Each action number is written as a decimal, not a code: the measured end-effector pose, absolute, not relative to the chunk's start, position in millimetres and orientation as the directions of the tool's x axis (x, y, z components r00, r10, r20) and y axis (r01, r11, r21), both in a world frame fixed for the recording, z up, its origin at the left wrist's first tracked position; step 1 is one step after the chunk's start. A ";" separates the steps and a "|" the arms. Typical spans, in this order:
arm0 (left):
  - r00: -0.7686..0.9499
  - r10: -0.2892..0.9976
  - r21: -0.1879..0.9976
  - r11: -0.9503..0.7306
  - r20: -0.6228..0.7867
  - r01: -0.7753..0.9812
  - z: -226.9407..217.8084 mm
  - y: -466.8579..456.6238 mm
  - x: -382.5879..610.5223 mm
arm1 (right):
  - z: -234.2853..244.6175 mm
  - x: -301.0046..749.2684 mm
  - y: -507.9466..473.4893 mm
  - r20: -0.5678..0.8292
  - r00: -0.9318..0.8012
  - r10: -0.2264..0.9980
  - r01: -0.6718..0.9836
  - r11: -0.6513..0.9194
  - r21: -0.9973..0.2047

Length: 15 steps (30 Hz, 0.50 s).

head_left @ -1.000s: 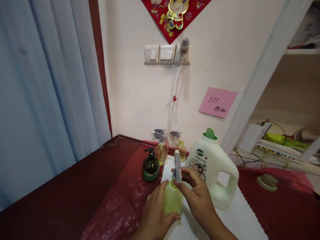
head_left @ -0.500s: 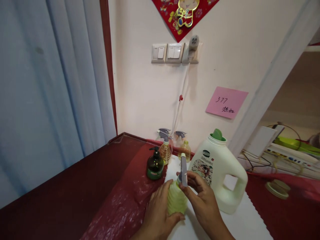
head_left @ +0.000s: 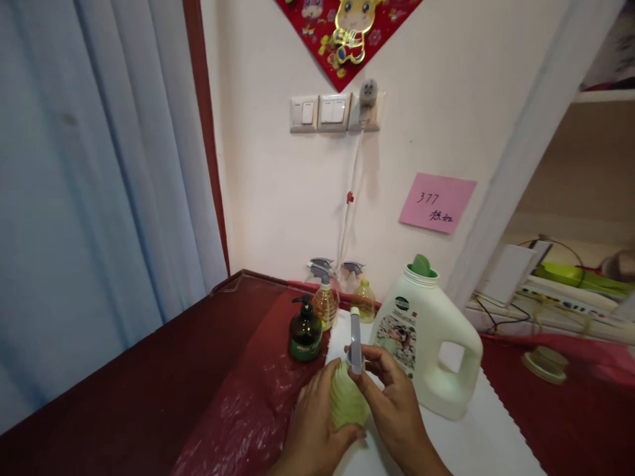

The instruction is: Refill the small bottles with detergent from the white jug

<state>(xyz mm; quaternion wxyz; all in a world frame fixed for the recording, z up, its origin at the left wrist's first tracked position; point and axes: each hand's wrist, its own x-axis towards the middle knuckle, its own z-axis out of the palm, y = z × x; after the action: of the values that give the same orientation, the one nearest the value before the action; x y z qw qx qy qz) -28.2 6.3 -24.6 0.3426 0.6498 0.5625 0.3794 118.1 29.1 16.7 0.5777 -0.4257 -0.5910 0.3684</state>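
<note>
Left hand wraps the body of a small green spray bottle, fingers curled tight round it, thumb across the lower front. Right hand is at the bottle's neck, fingertips pinched on the grey spray head where it meets the bottle. Bottle stands upright on a white mat, low and centre in the head view, close to the person.

Around it:
- White jug with a green cap and a cut-out handle, just right of the bottle and behind the right hand, on the same mat. Nearly touching the right hand's fingers; cannot tell if there is contact.
- Dark pump bottle with a green label, just behind-left of the spray bottle, on red plastic sheet.
- Two more spray bottles with amber liquid, one left, one right, at the back against the wall.
- Round lid lying flat, well right of the jug.

Surface: dark red table, crinkled red plastic over the middle, white mat on top of that.

Room: cream wall with a switch plate, a plug with a white cord hanging down, a pink note, and a red decoration above. Pale blue curtain on the left. White post and shelving with cables on the right.
</note>
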 end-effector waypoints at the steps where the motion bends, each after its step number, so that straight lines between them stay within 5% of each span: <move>1: 0.085 0.989 0.867 -0.145 0.118 0.477 -28.3 7.7 -28.9 | 14.9 115.8 28.7 0.374 0.043 0.927 0.065 0.370 -0.927; 15: 0.225 0.928 0.769 -0.372 0.297 0.520 -44.6 27.8 -60.2 | 18.8 93.9 28.0 0.375 0.206 0.904 -0.089 0.399 -0.913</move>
<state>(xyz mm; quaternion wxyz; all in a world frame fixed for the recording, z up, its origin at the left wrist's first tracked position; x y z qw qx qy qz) -60.2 27.8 -44.6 0.2678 0.7355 0.4921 0.3810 93.9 28.0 18.8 0.6648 -0.4013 -0.5076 0.3732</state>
